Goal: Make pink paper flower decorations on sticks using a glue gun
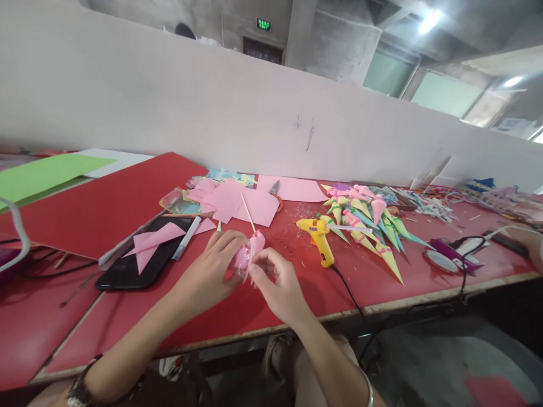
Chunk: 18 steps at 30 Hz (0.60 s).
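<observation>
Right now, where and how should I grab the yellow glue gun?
Probably by the handle, from the near side, with your right hand once free. The glue gun lies with its handle slanting toward you and its nozzle pointing left, away from that grip; a cord trails from the handle's end.

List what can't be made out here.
All in the head view:
Small, shiny pink piece: part of its left side, covered by the left grip.
Orange-handled metal scissors: most of the handles, under pink paper sheets.
Flat black round-cornered slab: its middle, beneath crossed pink paper pieces.
Dark purple rounded object: cut off by the left edge.
</observation>
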### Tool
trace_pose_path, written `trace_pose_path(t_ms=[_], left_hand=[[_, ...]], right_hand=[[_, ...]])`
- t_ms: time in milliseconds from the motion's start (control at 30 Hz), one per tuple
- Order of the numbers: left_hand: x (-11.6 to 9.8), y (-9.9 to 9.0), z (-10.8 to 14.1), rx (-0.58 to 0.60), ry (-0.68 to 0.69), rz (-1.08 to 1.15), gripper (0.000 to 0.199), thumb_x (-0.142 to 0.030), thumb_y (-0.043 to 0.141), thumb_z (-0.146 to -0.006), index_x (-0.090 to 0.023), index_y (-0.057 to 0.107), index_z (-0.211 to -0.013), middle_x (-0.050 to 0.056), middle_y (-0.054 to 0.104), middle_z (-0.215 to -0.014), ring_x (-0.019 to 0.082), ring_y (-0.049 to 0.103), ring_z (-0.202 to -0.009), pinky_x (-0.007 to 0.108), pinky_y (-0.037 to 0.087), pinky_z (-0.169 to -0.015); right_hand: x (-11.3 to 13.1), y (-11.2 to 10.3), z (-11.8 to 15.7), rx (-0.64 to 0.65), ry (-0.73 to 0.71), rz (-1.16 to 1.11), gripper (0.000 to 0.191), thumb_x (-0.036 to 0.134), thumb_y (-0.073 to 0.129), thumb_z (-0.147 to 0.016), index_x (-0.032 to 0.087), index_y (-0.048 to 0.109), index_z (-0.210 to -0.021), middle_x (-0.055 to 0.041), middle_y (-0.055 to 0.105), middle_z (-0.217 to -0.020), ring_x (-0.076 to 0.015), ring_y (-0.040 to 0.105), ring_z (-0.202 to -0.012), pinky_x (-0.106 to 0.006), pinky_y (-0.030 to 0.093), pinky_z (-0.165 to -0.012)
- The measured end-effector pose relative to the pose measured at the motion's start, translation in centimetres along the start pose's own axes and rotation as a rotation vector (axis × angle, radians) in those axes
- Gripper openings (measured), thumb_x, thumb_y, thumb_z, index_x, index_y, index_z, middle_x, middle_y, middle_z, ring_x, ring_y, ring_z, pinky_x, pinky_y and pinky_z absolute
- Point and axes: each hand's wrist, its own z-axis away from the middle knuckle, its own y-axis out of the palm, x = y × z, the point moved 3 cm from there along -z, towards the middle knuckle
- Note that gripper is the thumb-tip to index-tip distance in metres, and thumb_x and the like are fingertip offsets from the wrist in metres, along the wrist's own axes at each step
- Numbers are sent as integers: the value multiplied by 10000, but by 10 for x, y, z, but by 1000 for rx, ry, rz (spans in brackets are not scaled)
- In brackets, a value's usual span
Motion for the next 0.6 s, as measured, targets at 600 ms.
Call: trace_pose_path(t_ms=[600], left_hand=[[-1,3,11,12,13,114,336,-56,434,-697,-176,555,-986,79,558,-1037,242,465,-994,372,447,-845]], right_hand=[[-2,3,5,138,99,13,62,206,517,-785,192,533,-727,34,526,-623,-105,514,-575,-225,415,-579]])
